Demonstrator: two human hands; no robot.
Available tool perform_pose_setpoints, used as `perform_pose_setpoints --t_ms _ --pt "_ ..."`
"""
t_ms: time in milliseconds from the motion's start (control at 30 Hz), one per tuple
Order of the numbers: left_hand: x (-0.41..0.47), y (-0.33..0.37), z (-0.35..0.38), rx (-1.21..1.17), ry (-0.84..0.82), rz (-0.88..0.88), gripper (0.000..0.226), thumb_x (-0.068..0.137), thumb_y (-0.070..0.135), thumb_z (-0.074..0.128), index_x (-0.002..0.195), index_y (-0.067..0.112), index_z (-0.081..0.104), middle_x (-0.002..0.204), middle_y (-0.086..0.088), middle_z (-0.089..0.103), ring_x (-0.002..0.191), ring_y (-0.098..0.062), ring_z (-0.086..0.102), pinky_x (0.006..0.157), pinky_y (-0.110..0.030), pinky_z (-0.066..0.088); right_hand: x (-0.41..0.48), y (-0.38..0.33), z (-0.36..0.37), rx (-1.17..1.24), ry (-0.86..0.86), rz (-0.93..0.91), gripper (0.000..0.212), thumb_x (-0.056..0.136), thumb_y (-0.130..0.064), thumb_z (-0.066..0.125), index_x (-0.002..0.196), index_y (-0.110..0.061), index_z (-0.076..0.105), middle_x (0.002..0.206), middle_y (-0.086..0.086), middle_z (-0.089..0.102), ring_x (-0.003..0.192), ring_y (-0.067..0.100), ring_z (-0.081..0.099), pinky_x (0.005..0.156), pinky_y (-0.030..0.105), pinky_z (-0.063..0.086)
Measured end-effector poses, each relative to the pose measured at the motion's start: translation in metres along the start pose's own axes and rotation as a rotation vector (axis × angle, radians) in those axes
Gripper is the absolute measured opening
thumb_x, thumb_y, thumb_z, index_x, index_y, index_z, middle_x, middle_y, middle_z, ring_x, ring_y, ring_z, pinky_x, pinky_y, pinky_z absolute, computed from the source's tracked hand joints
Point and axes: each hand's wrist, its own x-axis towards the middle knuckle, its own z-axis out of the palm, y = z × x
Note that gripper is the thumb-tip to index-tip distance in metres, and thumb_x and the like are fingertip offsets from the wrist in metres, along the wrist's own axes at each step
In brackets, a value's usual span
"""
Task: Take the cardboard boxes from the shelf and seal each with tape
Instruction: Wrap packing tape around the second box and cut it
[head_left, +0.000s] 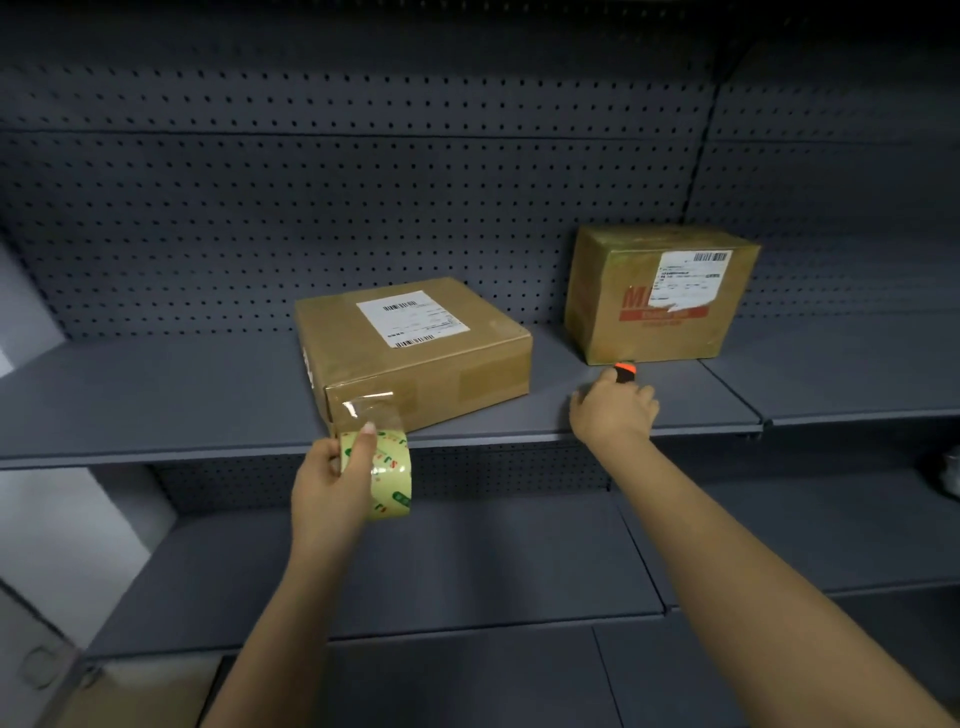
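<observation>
A flat cardboard box (415, 353) with a white label lies on the grey shelf (156, 405), near its front edge. Clear tape runs from the box's front left corner down to a tape roll (387, 473), which my left hand (332, 480) grips just below the shelf edge. A taller cardboard box (660, 296) with red print and a torn label stands further back on the right. My right hand (615, 408) rests on the shelf in front of it, fingers curled round a small black and orange tool (625, 371), most of it hidden by the hand.
A perforated grey back panel (363, 182) rises behind the shelf. A lower shelf (415, 561) lies beneath my arms. A cardboard surface (145, 696) shows at the bottom left. A pale object (950, 473) sits at the far right edge.
</observation>
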Motion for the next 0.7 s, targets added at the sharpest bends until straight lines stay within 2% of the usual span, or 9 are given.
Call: perform_pose_setpoints --t_ms 67,133,200,300,433,533,600,700 --pt "-0.001 0.001 -0.001 0.015 -0.001 0.000 0.044 0.094 0.049 0.057 0.092 0.005 0.057 0.081 -0.010 0.064 0.072 -0.022 0.063 0.058 -0.031 0.048 0.004 0.001 0.000 0.027 0.010 0.010 0.044 0.096 -0.018 0.048 0.136 -0.004 0.037 0.131 0.024 0.050 0.124 0.037 0.039 0.103 0.041 0.030" --pt "-0.003 -0.001 0.001 0.007 0.030 0.005 0.043 0.093 0.051 0.058 0.096 0.008 0.059 0.089 -0.013 0.068 0.079 -0.026 0.067 0.063 -0.036 0.051 0.005 0.004 0.000 0.065 0.039 0.004 0.050 0.094 -0.013 0.048 0.140 0.000 0.032 0.129 0.026 0.052 0.123 0.038 0.039 0.101 0.042 0.032" --pt "-0.004 -0.002 0.004 -0.014 0.064 -0.005 0.041 0.091 0.053 0.061 0.099 0.013 0.058 0.095 -0.012 0.068 0.085 -0.027 0.068 0.067 -0.039 0.054 -0.003 0.007 0.001 0.112 0.103 -0.041 0.050 0.096 -0.019 0.050 0.139 0.000 0.033 0.124 0.025 0.055 0.119 0.038 0.042 0.097 0.042 0.034" --pt "-0.005 -0.001 0.008 -0.045 0.119 -0.009 0.041 0.090 0.051 0.064 0.105 0.014 0.052 0.096 -0.006 0.066 0.081 -0.021 0.066 0.061 -0.033 0.052 -0.022 0.009 0.002 0.163 0.199 -0.140 0.047 0.097 -0.027 0.052 0.134 -0.001 0.037 0.116 0.022 0.060 0.111 0.037 0.046 0.090 0.041 0.038" --pt "-0.004 -0.002 0.010 -0.077 0.126 0.016 0.041 0.091 0.046 0.064 0.114 0.017 0.045 0.095 -0.003 0.065 0.083 -0.021 0.065 0.066 -0.037 0.052 -0.044 0.001 0.002 0.428 0.293 -0.315 0.050 0.095 -0.018 0.047 0.141 -0.003 0.036 0.114 0.020 0.060 0.103 0.035 0.048 0.083 0.043 0.041" --pt "-0.003 -0.001 0.010 -0.093 0.102 0.048 0.035 0.093 0.041 0.063 0.115 0.020 0.045 0.085 0.001 0.065 0.079 -0.019 0.065 0.062 -0.035 0.052 -0.058 -0.013 -0.004 0.687 0.221 -0.401 0.052 0.098 -0.018 0.039 0.148 -0.009 0.027 0.109 0.019 0.062 0.092 0.032 0.057 0.071 0.039 0.045" --pt "-0.002 -0.001 0.009 -0.098 0.080 0.055 0.032 0.094 0.039 0.063 0.115 0.021 0.047 0.086 0.002 0.066 0.078 -0.017 0.065 0.058 -0.032 0.050 -0.065 -0.025 -0.010 0.776 0.168 -0.411 0.052 0.100 -0.020 0.035 0.150 -0.013 0.024 0.101 0.019 0.064 0.080 0.029 0.059 0.063 0.034 0.041" --pt "0.001 -0.005 0.006 -0.099 0.050 0.044 0.031 0.093 0.041 0.063 0.113 0.024 0.048 0.096 -0.003 0.068 0.080 -0.020 0.068 0.063 -0.040 0.057 -0.076 -0.044 -0.022 0.833 0.173 -0.460 0.051 0.101 -0.033 0.042 0.148 -0.018 0.027 0.101 0.011 0.064 0.078 0.020 0.058 0.060 0.029 0.039"
